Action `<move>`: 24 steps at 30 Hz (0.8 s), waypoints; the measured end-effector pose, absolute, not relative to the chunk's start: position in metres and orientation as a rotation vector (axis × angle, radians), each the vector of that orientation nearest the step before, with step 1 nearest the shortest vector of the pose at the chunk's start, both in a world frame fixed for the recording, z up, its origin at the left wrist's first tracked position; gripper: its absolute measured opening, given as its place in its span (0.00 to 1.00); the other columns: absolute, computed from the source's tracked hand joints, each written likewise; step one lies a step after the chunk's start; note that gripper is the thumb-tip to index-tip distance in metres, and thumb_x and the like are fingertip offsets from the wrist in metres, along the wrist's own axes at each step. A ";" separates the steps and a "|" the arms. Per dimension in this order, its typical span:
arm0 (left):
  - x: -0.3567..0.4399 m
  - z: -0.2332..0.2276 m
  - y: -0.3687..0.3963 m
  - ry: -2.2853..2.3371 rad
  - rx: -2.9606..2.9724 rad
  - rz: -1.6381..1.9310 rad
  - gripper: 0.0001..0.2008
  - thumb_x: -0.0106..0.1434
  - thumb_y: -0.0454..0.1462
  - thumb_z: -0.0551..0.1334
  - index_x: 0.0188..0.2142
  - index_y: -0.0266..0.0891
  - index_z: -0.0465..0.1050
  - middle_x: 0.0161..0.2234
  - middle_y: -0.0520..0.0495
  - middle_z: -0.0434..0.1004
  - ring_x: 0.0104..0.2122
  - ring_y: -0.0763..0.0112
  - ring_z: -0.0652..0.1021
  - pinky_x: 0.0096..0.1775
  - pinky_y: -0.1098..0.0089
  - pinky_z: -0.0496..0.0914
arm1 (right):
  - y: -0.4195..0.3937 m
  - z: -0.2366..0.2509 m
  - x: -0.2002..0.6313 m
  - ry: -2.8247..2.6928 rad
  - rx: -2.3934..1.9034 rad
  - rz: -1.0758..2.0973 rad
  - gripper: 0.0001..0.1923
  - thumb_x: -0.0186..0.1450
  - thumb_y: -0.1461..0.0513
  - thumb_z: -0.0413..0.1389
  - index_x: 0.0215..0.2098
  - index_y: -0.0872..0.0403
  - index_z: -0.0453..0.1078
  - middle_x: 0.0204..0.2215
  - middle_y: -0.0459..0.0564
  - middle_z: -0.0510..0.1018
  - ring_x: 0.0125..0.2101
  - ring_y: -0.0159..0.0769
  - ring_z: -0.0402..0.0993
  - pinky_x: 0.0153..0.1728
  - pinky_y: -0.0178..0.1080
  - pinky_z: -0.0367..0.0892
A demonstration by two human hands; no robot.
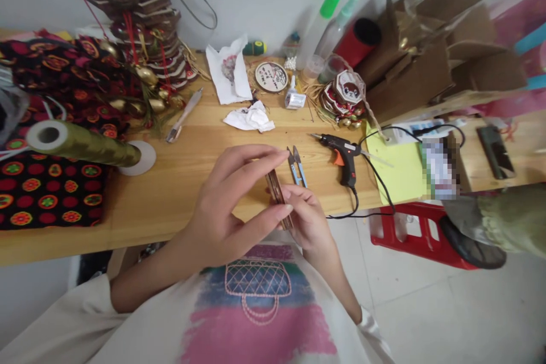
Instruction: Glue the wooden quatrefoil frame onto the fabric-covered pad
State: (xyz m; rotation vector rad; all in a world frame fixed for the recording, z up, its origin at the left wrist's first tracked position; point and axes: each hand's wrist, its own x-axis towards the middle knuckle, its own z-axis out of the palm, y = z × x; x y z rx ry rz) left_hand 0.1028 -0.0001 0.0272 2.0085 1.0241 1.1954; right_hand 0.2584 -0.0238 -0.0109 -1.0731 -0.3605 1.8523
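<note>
Black cloth with bright round motifs (63,199): at nine o'clock from the thin, layered brown piece (276,187); well apart.
Olive-green ribbon roll with a white core (96,145): between nine and ten; tall, so best given elbow room.
Stack of scalloped, pale-edged tiers with red cords and gold bells (164,17): between ten and eleven, near the wall.
Crumpled white tissue (251,119): toward eleven, on the pale wooden bench (187,182).
Left hand (222,199): arched around the piece, fingers over the far end, thumb tip on the near part; gripping, pressure hard to judge. Probably best kept light and even, to avoid skewing the layers.
Brown piece: held edge-up between both hands, near the bench's front edge, far end leaning toward eleven. Better steadied by the rim, with layers flush and seam in sight.
Blue-handled metal snips (302,170): at one o'clock, lying just beyond the fingers; points worth keeping clear of.
Right hand (309,216): pinching the piece from the three o'clock side, fingers curled. Best used as the steady anchor during any turning by the left.
Black glue gun with orange trigger (348,159): at two o'clock, on its side, untouched. Heat impossible to see; wiser treated as hot.
Bright yellow paper sheet (405,182): between two and three, beyond the glue gun.
</note>
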 end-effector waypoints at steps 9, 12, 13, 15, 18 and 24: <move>0.102 0.028 -0.002 1.071 1.959 1.161 0.15 0.69 0.36 0.57 0.54 0.42 0.71 0.49 0.46 0.77 0.49 0.67 0.76 0.52 0.64 0.70 | -0.025 -0.017 0.261 -0.318 -0.993 1.933 0.16 0.49 0.54 0.71 0.33 0.53 0.80 0.16 0.41 0.77 0.11 0.22 0.67 0.13 0.24 0.66; 0.103 0.027 -0.002 1.067 1.928 1.191 0.13 0.69 0.37 0.57 0.51 0.43 0.72 0.47 0.48 0.78 0.47 0.67 0.76 0.51 0.64 0.71 | -0.024 -0.016 0.262 -0.323 -0.977 1.921 0.14 0.51 0.56 0.70 0.34 0.52 0.80 0.17 0.41 0.78 0.12 0.22 0.68 0.13 0.23 0.66; 0.103 0.027 -0.002 1.073 1.914 1.189 0.12 0.69 0.37 0.57 0.51 0.43 0.72 0.46 0.49 0.78 0.47 0.67 0.76 0.51 0.64 0.71 | -0.024 -0.015 0.263 -0.330 -0.981 1.913 0.13 0.51 0.56 0.70 0.34 0.52 0.79 0.18 0.41 0.79 0.12 0.22 0.68 0.13 0.23 0.66; 0.102 0.026 -0.002 1.093 1.885 1.176 0.11 0.70 0.38 0.57 0.50 0.45 0.73 0.46 0.49 0.78 0.47 0.67 0.76 0.51 0.63 0.70 | -0.024 -0.014 0.264 -0.351 -0.994 1.899 0.13 0.52 0.56 0.69 0.34 0.52 0.79 0.17 0.40 0.78 0.12 0.22 0.68 0.13 0.24 0.66; 0.100 0.025 -0.001 1.075 1.837 1.176 0.10 0.70 0.39 0.57 0.49 0.47 0.73 0.45 0.50 0.77 0.47 0.67 0.75 0.50 0.62 0.71 | -0.024 -0.012 0.266 -0.382 -1.005 1.885 0.14 0.52 0.55 0.69 0.34 0.51 0.79 0.16 0.39 0.77 0.10 0.22 0.65 0.14 0.25 0.66; 0.092 0.019 0.000 1.057 1.757 1.122 0.09 0.70 0.40 0.57 0.47 0.48 0.74 0.42 0.50 0.78 0.43 0.65 0.77 0.47 0.59 0.73 | -0.021 -0.009 0.269 -0.385 -1.078 1.736 0.14 0.50 0.52 0.69 0.31 0.50 0.78 0.15 0.39 0.76 0.11 0.24 0.65 0.12 0.28 0.63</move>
